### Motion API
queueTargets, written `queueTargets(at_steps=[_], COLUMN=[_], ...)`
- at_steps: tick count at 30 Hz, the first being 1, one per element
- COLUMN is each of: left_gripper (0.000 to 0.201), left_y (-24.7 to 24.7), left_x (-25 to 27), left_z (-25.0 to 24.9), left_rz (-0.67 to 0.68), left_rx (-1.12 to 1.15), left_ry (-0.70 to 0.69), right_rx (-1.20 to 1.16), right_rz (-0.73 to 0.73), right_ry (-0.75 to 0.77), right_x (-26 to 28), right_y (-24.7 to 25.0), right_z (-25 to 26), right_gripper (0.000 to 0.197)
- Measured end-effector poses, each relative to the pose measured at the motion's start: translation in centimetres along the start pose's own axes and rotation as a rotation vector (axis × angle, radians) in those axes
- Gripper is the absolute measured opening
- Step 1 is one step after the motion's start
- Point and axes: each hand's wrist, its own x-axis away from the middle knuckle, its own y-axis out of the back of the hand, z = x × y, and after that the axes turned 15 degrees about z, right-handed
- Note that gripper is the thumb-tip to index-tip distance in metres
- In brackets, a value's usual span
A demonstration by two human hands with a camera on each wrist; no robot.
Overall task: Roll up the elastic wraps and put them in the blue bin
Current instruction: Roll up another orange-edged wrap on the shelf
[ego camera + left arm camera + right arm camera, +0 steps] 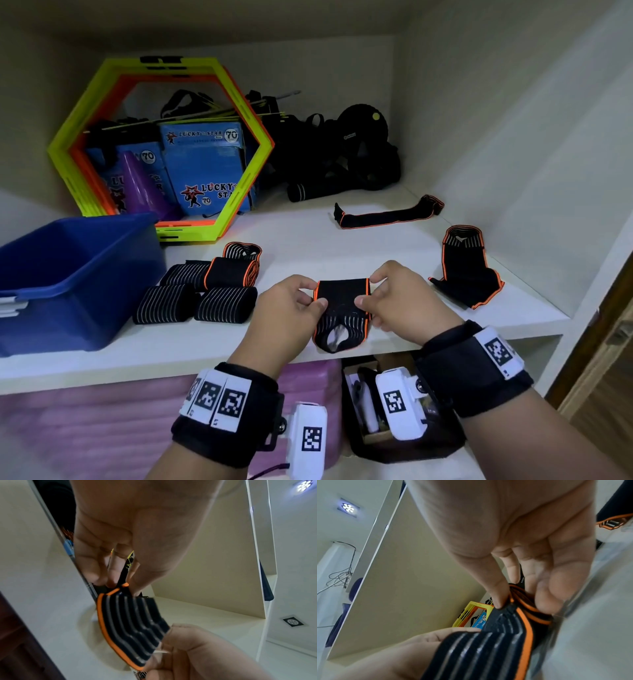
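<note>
Both forearms reach forward side by side, each wrist banded with a black strap. Left hand [289, 301]: thumb and curled fingers pinch the left edge of the elastic wrap [343, 310]. Right hand [399, 296]: mirrors it on the right edge, thumb on the near face, fingers curled over the top, knuckles raised.

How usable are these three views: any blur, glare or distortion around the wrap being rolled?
Head view: sharp, evenly lit, shelf edges bowed by the wide lens. Left wrist view: tilted, the orange-edged wrap slightly motion-blurred, ceiling lamp flaring. Right wrist view: the right hand fills much of the frame, near stripes soft.
</note>
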Motion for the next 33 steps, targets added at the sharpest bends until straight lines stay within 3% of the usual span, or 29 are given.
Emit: queueTargets(at_steps=[7, 13, 20, 25, 33], left_gripper=[0.023, 0.027, 0.027, 0.022, 0.018], left_y=[-0.2, -0.2, -0.2, 0.0, 3.0], left_x=[-0.1, 0.4, 0.0, 0.1, 0.4], left_z=[-0.3, 0.0, 0.1, 0.1, 0.2], left_rz=[-0.022, -0.041, -0.01, 0.003, -0.114], left_rx=[0.013, 0.045, -0.008, -0.024, -0.043], left_ry=[-0.024, -0.035, -0.004, -0.017, -0.052], right_rx=[0.154, 0.149, 0.106, 0.197, 0.32], right_rz=[-0.016, 0.012, 0.114, 0.137, 0.194], right_ry=[-0.032, -0.025, 0.041, 0.003, 0.008], right_x=[0.4, 1.0, 0.4, -0.2, -2.7], right_y=[0.8, 1.0, 0.8, 1.2, 2.5], right_z=[1.3, 1.5, 1.1, 1.3, 3.7], right_gripper=[0.045, 0.05, 0.038, 0.042, 0.031])
